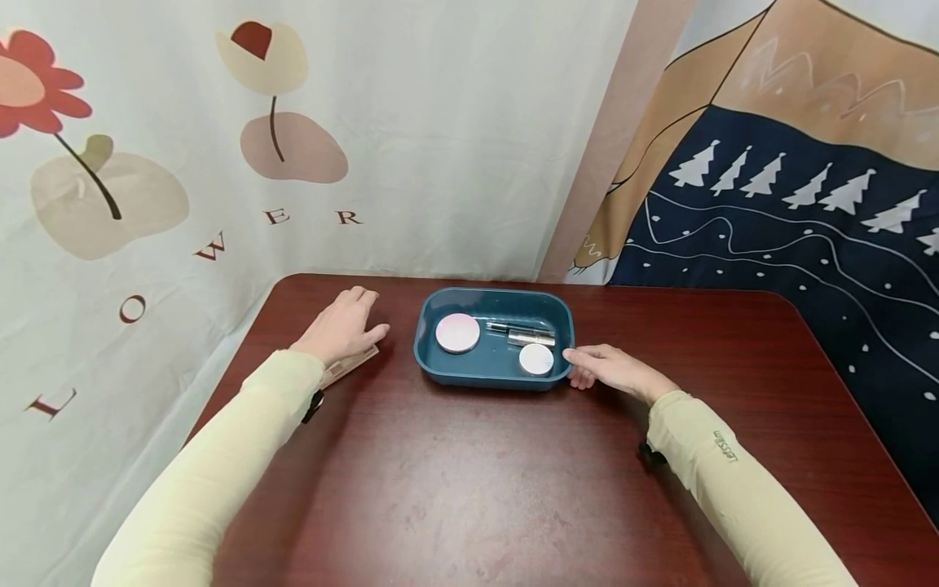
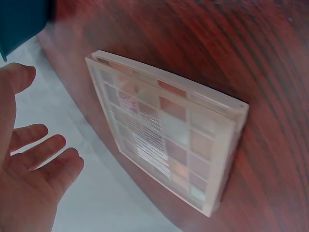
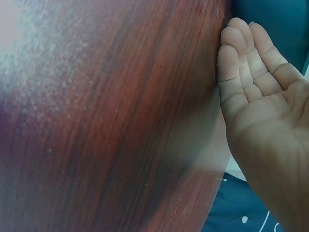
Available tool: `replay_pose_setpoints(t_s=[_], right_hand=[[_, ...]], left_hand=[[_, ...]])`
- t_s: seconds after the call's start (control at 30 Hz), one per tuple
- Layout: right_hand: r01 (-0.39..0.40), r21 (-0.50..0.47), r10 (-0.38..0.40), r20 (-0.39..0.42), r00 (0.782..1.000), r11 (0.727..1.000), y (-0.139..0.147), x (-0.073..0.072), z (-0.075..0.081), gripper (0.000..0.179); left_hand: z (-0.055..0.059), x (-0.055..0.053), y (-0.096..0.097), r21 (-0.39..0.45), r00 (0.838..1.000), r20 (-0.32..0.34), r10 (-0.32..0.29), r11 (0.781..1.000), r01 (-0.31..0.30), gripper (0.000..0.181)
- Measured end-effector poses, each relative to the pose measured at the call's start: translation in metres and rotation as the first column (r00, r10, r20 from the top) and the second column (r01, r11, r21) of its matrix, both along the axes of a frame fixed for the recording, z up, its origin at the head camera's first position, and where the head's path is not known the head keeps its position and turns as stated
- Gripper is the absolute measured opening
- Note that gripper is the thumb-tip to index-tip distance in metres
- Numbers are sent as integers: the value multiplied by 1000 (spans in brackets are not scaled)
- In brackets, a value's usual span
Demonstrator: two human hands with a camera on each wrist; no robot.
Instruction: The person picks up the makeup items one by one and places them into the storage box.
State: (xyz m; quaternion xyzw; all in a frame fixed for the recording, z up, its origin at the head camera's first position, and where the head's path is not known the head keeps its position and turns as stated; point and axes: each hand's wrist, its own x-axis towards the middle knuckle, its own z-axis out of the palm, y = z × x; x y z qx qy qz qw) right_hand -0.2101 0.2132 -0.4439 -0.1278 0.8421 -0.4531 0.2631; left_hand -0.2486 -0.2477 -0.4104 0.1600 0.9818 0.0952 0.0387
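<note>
A dark blue tray (image 1: 469, 380) sits near the table's back edge. Inside lie a pink round compact (image 1: 458, 333), a white round compact (image 1: 536, 359) and slim tubes (image 1: 531, 337), one silvery. My right hand (image 1: 612, 368) holds the tray's right end, a fingertip over the rim and other fingers against the outer wall; in the right wrist view, the palm and bent fingers (image 3: 229, 72) show beside it. My left hand (image 1: 341, 326) hovers left of the tray with fingers spread, holding nothing. Below it lies a pale eyeshadow palette (image 2: 164, 130) with a clear lid, partly hidden in the head view.
The reddish-brown table (image 1: 469, 473) has rounded back corners. Behind it hangs a white curtain (image 1: 455, 163) with flower prints, and at the right a dark blue cloth (image 1: 770, 220) with white trees.
</note>
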Motion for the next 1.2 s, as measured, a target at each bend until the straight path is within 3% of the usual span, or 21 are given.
replay_pose_setpoints(t_s=[0.43, 0.8, 0.97, 1.2], right_hand=[[2, -1, -2, -7, 1000, 1000, 0, -1, 0, 42], [3, -7, -3, -13, 1000, 1000, 0, 1, -1, 41], [7, -8, -7, -13, 1000, 1000, 0, 1, -2, 41], [-1, -7, 1, -15, 1000, 1000, 0, 1, -1, 42]], left_hand=[[-12, 6, -22, 12, 1000, 4, 21, 1000, -21, 67], [-16, 10, -33, 8, 997, 59, 55, 998, -55, 88], [-19, 11, -35, -13, 990, 116, 83, 997, -82, 99], [-21, 14, -36, -35, 985, 143, 101, 995, -96, 100]])
